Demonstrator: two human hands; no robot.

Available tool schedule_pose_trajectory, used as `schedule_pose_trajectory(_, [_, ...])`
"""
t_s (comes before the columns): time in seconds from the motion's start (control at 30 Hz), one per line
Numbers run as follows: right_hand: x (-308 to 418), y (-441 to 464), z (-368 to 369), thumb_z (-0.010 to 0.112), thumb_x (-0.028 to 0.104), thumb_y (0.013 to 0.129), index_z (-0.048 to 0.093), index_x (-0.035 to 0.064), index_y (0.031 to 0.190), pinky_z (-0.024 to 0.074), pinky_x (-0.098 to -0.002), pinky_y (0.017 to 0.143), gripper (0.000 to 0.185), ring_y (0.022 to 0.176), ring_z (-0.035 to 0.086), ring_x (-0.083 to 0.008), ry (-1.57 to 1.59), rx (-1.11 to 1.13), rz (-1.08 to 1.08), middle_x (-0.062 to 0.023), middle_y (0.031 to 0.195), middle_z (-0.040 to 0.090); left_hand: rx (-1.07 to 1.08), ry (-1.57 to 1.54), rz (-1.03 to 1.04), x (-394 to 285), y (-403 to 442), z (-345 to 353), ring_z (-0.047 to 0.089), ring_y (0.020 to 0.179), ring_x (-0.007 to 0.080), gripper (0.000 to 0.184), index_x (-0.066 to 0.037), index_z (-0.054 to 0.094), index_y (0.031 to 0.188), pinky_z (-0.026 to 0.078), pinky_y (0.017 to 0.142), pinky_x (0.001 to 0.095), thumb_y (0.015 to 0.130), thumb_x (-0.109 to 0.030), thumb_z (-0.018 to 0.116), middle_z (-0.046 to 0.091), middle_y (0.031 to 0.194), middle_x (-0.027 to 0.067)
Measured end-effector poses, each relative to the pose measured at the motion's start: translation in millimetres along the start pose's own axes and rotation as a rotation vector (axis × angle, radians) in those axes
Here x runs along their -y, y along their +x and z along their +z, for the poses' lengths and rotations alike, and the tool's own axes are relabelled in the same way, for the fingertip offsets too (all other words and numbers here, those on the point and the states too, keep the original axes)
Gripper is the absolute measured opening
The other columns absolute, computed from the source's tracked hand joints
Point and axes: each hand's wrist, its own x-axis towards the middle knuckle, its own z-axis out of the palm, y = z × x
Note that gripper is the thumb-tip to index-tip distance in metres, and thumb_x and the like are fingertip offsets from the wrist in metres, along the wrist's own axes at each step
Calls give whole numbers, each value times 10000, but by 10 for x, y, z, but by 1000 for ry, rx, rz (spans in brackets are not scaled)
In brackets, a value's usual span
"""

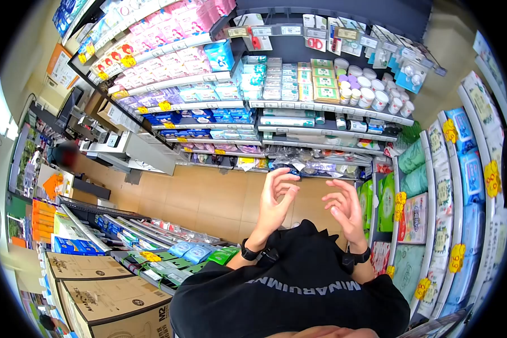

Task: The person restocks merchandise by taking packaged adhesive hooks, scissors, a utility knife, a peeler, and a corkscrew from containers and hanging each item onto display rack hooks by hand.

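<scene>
My left hand [277, 198] is raised in front of my chest, fingers curled and apart, holding nothing. To its right my right hand [345, 208] is also up, its fingers bent and spread with nothing between them. The two hands face each other without touching, over the tan tiled floor [231, 197]. Both wrists wear a black band. Beyond the hands stands a shelf unit with white tubs [366, 97], small boxes [325, 81] and blue packs [219, 55].
Close on the right, shelves hold green packs [386, 201] and blue wipe packs [472, 174]. Large cardboard boxes [112, 301] stand at the lower left, beside a low shelf with blue packets [196, 252]. A white counter [146, 151] is at the left. A blurred person [63, 156] is farther left.
</scene>
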Motion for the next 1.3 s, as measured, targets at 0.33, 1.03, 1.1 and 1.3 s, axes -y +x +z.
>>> schedule_pose_trajectory(0.33, [125, -779, 322, 593, 21, 908, 356, 8, 1459, 472, -316, 906, 600, 1095, 583, -213, -27, -71, -18, -168, 1416, 468, 64, -20, 8, -224, -692, 113, 652, 979, 146, 448, -25, 429, 1359, 493, 880, 280, 958, -48, 626, 625, 1211, 110])
schedule_pose_trajectory(1.03, [273, -3296, 975, 601, 32, 920, 359, -11, 1444, 481, -322, 897, 579, 1055, 616, -213, -157, -379, -46, -188, 1346, 527, 325, -83, -212, -196, -2734, 446, 651, 995, 158, 408, -30, 449, 1347, 504, 858, 274, 971, -50, 606, 616, 1214, 123])
schedule_pose_trajectory(1.1, [306, -3523, 974, 601, 32, 920, 362, -12, 1443, 482, -321, 894, 576, 1050, 617, -214, -160, -447, -53, -188, 1340, 532, 389, -93, -226, -181, -2855, 555, 651, 994, 157, 409, -30, 449, 1348, 504, 853, 273, 972, -53, 608, 616, 1212, 121])
schedule_pose_trajectory(1.3, [454, -4190, 964, 595, 38, 928, 376, -12, 1434, 482, -321, 886, 554, 1037, 616, -209, -184, -686, -114, -180, 1325, 543, 623, -77, -272, -169, -3120, 1019, 647, 976, 146, 397, -36, 454, 1348, 493, 825, 266, 982, -68, 602, 617, 1209, 112])
